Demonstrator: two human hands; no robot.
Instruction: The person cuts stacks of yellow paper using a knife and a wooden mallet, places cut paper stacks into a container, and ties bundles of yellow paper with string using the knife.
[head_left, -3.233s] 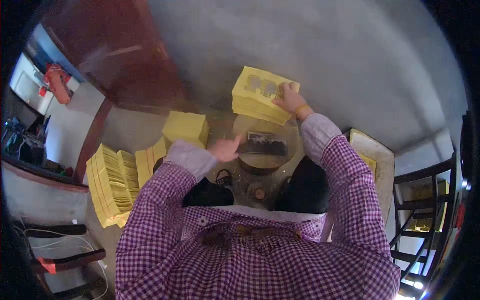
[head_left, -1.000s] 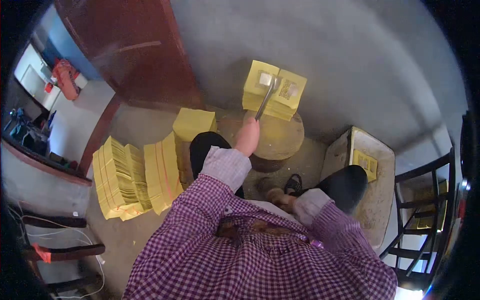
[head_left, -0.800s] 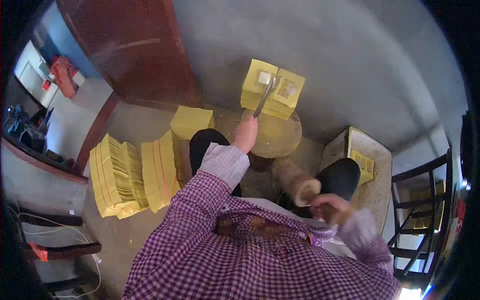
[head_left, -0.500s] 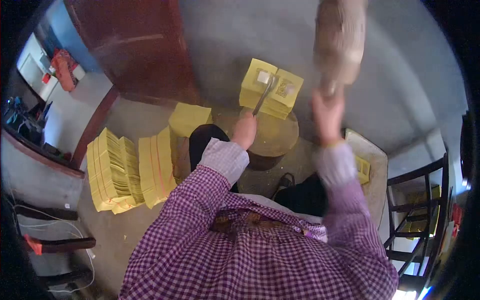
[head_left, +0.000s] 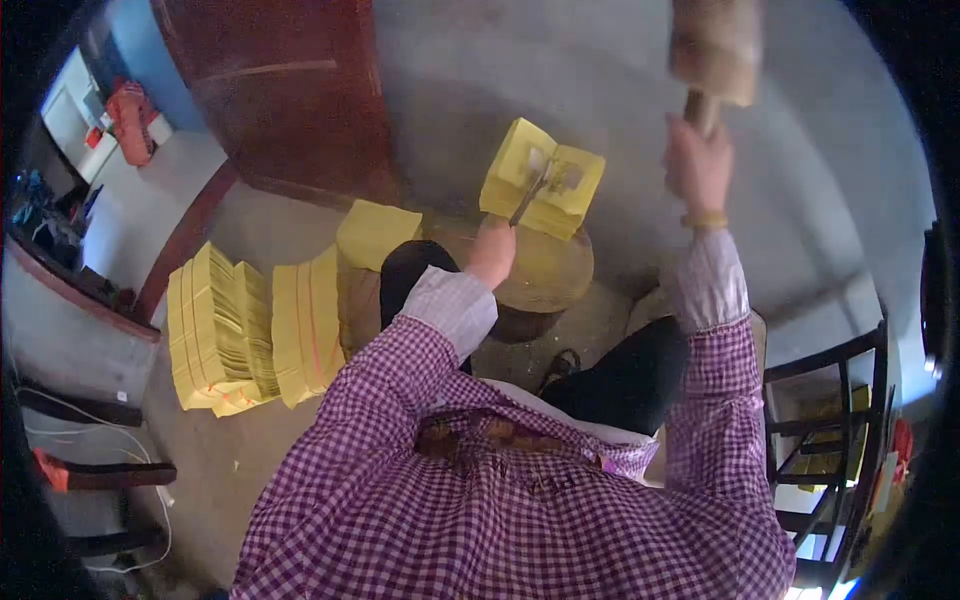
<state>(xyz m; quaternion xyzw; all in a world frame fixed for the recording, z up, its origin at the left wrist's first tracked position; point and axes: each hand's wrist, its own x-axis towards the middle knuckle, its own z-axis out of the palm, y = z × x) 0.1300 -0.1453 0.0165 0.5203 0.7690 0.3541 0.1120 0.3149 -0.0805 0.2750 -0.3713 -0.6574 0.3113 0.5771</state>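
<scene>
My left hand (head_left: 492,258) is wrapped round a slim metal punch (head_left: 528,200), whose far end meets the top of a yellow paper stack (head_left: 568,212). The stack looks divided into two halves, with darker patterned patches on top, blurred here. Beneath it stands a round wooden block (head_left: 550,275). Raised at the upper right, my right hand (head_left: 699,165) grips the handle of a wooden mallet (head_left: 716,50). The mallet head is smeared by motion and partly cut off by the frame's top edge, well apart from the punch.
Tied bundles of yellow paper (head_left: 305,325) stand on the floor at left, with another yellow stack (head_left: 378,235) near my knee. A dark wooden chair (head_left: 825,430) is at right. A dark red door (head_left: 285,110) and grey wall lie ahead.
My right hand has moved up and to the right with the mallet. My left hand stays at the paper stack with the punch. The view has shifted slightly.
</scene>
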